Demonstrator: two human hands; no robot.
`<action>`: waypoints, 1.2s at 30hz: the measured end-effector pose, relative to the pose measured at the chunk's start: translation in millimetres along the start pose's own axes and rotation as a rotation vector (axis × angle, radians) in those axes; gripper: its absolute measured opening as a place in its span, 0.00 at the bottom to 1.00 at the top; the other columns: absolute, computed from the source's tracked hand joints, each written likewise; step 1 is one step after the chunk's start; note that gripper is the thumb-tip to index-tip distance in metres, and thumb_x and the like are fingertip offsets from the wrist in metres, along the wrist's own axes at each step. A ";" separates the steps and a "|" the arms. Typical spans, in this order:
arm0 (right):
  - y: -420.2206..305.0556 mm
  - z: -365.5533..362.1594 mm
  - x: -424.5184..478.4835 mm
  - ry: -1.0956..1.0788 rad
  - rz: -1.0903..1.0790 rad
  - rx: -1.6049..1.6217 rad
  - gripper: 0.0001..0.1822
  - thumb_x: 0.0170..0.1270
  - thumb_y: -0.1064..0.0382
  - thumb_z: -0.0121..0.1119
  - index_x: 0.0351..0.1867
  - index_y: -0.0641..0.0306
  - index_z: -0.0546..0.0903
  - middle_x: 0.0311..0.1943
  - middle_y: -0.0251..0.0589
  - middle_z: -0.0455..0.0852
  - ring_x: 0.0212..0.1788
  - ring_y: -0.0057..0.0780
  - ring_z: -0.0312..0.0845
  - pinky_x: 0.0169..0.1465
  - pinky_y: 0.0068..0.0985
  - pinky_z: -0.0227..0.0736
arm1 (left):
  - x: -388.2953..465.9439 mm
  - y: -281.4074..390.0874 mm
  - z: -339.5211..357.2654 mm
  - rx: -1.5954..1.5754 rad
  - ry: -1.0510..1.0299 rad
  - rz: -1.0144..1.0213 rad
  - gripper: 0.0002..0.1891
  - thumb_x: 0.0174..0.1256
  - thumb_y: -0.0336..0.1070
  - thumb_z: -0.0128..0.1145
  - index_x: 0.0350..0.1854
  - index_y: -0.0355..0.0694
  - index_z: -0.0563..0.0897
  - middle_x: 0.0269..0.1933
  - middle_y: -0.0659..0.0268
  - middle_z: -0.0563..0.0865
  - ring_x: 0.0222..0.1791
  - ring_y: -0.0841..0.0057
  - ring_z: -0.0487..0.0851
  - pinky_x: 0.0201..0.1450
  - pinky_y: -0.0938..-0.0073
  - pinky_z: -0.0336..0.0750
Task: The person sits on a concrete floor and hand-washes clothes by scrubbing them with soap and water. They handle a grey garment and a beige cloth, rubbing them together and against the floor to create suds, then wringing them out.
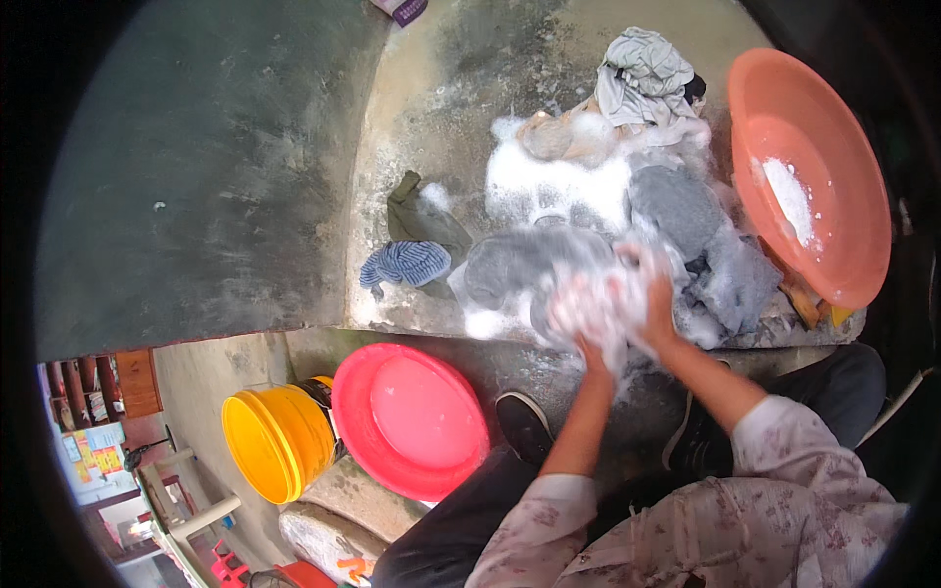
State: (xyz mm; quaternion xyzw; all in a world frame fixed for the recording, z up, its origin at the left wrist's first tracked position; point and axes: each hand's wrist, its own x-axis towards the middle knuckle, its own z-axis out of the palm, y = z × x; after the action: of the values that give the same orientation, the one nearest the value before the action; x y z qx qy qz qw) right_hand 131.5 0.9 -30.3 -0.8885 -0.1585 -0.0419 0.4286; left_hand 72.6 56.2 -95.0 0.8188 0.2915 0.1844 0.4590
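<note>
Thick white suds cover my left hand (588,312), which presses into the near end of a wet grey cloth (529,261) on a concrete slab (434,125). Close beside it, my right hand (653,283) is bent over the same foamy spot, fingers curved. Motion blur and foam hide whether either hand grips the fabric. Just beyond the right hand lies another soaked grey garment (676,209), with a blue-grey cloth (739,283) to its right. Foam (551,184) spreads over the slab behind the grey cloth.
A tilted orange basin (845,184) with white powder (790,198) stands right. Light clothes (647,77) are heaped at the back. A striped blue cloth (412,263) and an olive cloth (419,213) lie left. Below the slab are a pink basin (459,441) and a yellow bucket (283,441).
</note>
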 end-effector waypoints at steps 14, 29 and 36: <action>77.6 81.9 128.3 -0.051 -0.121 -0.247 0.19 0.58 0.48 0.56 0.30 0.67 0.79 0.34 0.52 0.81 0.38 0.48 0.76 0.44 0.42 0.67 | 157.8 -32.1 39.3 0.489 0.206 0.487 0.23 0.64 0.47 0.50 0.53 0.34 0.77 0.54 0.46 0.78 0.54 0.50 0.74 0.59 0.59 0.65; 66.4 70.1 8.1 0.127 -0.245 -0.031 0.17 0.52 0.58 0.64 0.41 0.68 0.82 0.38 0.54 0.84 0.43 0.50 0.79 0.53 0.42 0.70 | 57.7 -116.5 18.8 -1.005 -0.086 -0.439 0.26 0.75 0.49 0.33 0.66 0.35 0.63 0.62 0.57 0.71 0.60 0.67 0.71 0.63 0.68 0.68; 38.5 72.6 92.2 -0.155 -0.015 -0.184 0.21 0.57 0.50 0.57 0.45 0.64 0.80 0.37 0.58 0.83 0.43 0.51 0.78 0.49 0.42 0.69 | 147.7 -17.8 14.0 0.038 -0.047 0.361 0.24 0.68 0.42 0.44 0.62 0.33 0.68 0.58 0.53 0.74 0.56 0.64 0.73 0.60 0.66 0.68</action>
State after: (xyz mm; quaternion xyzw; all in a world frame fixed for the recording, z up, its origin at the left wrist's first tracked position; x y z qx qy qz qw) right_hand 226.6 57.4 -85.4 -0.9235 -0.1932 0.0091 0.3312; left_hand 187.6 150.0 -112.4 0.8704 0.1325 0.2391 0.4094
